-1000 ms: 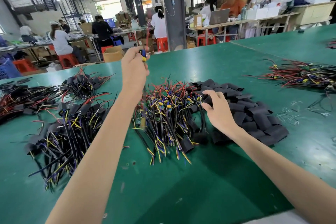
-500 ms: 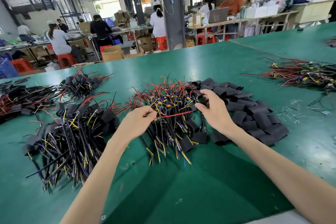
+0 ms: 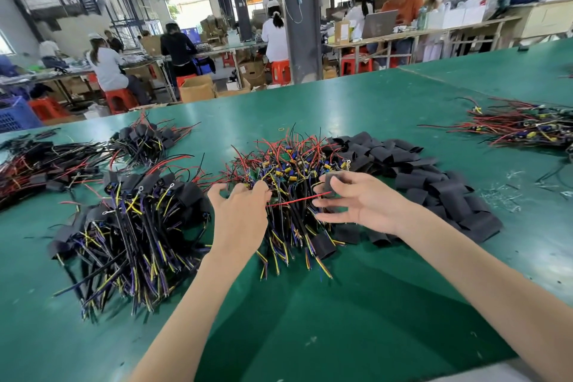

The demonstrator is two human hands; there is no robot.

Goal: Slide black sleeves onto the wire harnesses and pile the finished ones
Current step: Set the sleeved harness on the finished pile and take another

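My left hand point(image 3: 240, 211) pinches a wire harness whose red wire point(image 3: 297, 201) runs right toward a black sleeve point(image 3: 329, 183). My right hand point(image 3: 362, 201) holds that sleeve between thumb and forefinger, the other fingers spread. Both hands hover over the heap of bare harnesses point(image 3: 288, 183) at the table's middle. A pile of loose black sleeves point(image 3: 434, 186) lies to the right of it. To the left sits a pile of sleeved harnesses point(image 3: 133, 226).
The green table point(image 3: 310, 319) also carries more sleeved harnesses at the far left point(image 3: 46, 161) and back left point(image 3: 148, 139), and a red-wired heap point(image 3: 521, 125) at the right. Several people work at benches beyond the far edge. A grey pillar point(image 3: 297, 15) stands behind.
My left hand came down from head height to the middle heap with a harness. My right hand lifted a sleeve off the sleeve pile and brought it to the red wire's tip.
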